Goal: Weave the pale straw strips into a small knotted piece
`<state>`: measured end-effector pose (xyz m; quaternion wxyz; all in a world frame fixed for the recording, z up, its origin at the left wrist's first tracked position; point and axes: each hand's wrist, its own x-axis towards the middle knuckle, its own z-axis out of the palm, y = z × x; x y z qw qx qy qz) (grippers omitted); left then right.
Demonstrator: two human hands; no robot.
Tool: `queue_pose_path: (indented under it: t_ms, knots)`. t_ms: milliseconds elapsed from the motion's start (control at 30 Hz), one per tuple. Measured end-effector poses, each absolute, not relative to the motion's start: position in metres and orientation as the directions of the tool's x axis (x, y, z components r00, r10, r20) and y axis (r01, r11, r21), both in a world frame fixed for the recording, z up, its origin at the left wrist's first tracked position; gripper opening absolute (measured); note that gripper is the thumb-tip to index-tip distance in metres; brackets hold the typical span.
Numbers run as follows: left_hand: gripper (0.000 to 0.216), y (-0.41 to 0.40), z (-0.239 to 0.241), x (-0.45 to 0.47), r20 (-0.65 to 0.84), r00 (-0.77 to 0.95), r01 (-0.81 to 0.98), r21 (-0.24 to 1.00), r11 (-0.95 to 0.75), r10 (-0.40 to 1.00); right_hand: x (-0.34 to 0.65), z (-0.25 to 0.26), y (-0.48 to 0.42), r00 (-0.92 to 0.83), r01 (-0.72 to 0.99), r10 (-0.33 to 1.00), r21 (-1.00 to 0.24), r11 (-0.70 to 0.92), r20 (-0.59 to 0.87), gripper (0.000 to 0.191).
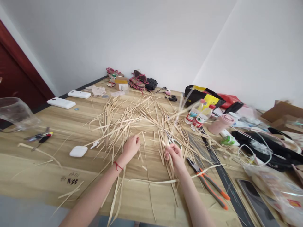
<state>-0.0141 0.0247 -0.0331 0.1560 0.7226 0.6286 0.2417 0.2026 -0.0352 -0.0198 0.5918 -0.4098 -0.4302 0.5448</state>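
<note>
A loose heap of pale dry straw strips (132, 121) covers the middle of the wooden table (33, 176). My left hand (131, 146), with a red string at the wrist, is closed with its fingers pinched on strips at the near edge of the heap. My right hand (174, 153) is closed round a few strips that rise up and away from it, blurred by motion. A pair of scissors with white handles (174, 142) lies just behind my right hand, partly hidden by it.
Orange-handled pliers (208, 186) and a black ruler (227, 183) lie right of my right hand. Two small bottles (197, 115), bags and a tablet (257, 201) crowd the right side. A white earbud case (78, 151), a small tool (39, 137) and a glass jug (15, 115) lie left.
</note>
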Motion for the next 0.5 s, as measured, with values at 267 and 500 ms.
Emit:
queue_pose_path:
  t_ms: [267,500]
  knots:
    - [0.023,0.026,-0.036,-0.015,0.041,0.05,0.879,0.473,-0.063,0.998,0.213,0.0,-0.045,0.153,-0.349,0.979,-0.92,0.178,0.131,0.022]
    - [0.025,0.022,-0.032,-0.014,0.095,0.176,0.835,0.512,-0.2,0.98,0.209,-0.013,-0.039,0.053,-0.278,0.997,-0.958,0.076,0.064,0.028]
